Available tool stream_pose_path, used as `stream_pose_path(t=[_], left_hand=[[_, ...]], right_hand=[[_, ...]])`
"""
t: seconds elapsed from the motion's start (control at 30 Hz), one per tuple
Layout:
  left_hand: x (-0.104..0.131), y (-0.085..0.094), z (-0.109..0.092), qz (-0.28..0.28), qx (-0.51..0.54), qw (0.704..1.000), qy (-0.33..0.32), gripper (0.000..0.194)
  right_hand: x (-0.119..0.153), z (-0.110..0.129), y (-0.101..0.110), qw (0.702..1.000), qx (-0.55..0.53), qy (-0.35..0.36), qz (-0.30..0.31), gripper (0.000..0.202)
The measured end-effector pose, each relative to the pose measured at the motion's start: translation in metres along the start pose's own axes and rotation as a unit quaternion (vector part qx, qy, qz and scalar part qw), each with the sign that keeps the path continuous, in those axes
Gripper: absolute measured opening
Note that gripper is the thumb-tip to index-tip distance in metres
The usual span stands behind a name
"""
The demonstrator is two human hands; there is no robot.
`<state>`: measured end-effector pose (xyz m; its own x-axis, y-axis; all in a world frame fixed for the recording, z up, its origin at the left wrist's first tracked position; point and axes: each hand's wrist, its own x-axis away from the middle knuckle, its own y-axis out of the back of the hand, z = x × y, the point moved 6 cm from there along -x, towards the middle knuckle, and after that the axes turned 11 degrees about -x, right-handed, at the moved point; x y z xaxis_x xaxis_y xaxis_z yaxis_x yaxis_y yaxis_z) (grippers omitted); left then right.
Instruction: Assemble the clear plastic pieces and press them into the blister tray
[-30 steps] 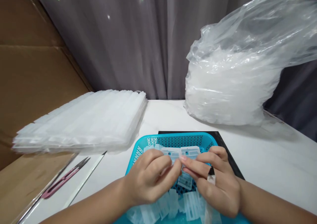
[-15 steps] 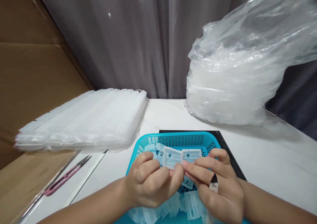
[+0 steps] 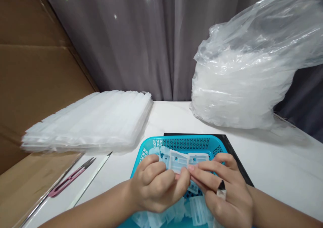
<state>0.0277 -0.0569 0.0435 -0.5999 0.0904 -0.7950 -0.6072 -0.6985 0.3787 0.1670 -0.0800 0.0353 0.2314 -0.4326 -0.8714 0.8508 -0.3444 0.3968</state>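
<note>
Over a blue plastic basket [image 3: 184,138], my left hand [image 3: 157,184] is closed, thumb and curled fingers pinching the lower edge of a clear plastic piece [image 3: 178,160] with ribs and a small hole. A similar clear plastic piece [image 3: 199,158] sits right against it; whether the two are joined I cannot tell. My right hand [image 3: 224,187] presses its fingertips together at the near edge of the pieces, close to my left thumb. Its grip is partly hidden behind the fingers. A ring with a dark and white wrap shows on one finger. Several more clear plastic pieces [image 3: 198,209] lie in the basket.
On the left are a stack of white translucent sheets [image 3: 88,120], pink-handled thread snips [image 3: 72,179], a thin pointed blade-like strip [image 3: 93,177] and brown cardboard [image 3: 32,97]. A clear bag of white material [image 3: 237,90] stands back right. Under the basket shows a black board [image 3: 237,157].
The whole view has shifted slightly, with things appearing a little farther right. Both hands keep nearly the same pose on the plastic pieces.
</note>
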Motion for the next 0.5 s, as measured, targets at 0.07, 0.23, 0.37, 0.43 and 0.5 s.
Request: stream_pose_path(t=[0.07,0.23,0.37,0.43,0.5], left_hand=[[0.000,0.000,0.000,0.007,0.003,1.000,-0.003,0.022],[0.000,-0.001,0.000,0.006,0.003,1.000,0.001,0.022],[-0.003,-0.002,-0.002,-0.001,-0.003,1.000,-0.011,0.024],[-0.006,-0.001,0.002,-0.005,0.001,1.000,-0.005,0.025],[-0.008,0.001,0.015,-0.030,0.047,0.998,0.042,0.019]], right_hand=[[0.000,0.000,0.000,1.000,-0.017,0.003,0.005,0.023],[-0.004,-0.002,0.000,0.998,-0.050,0.031,0.028,0.026],[-0.009,0.004,-0.007,0.991,-0.012,0.115,0.066,0.026],[-0.009,0.007,-0.006,0.984,0.008,0.159,0.077,0.028],[-0.013,0.004,0.006,0.981,0.035,0.180,0.069,0.030]])
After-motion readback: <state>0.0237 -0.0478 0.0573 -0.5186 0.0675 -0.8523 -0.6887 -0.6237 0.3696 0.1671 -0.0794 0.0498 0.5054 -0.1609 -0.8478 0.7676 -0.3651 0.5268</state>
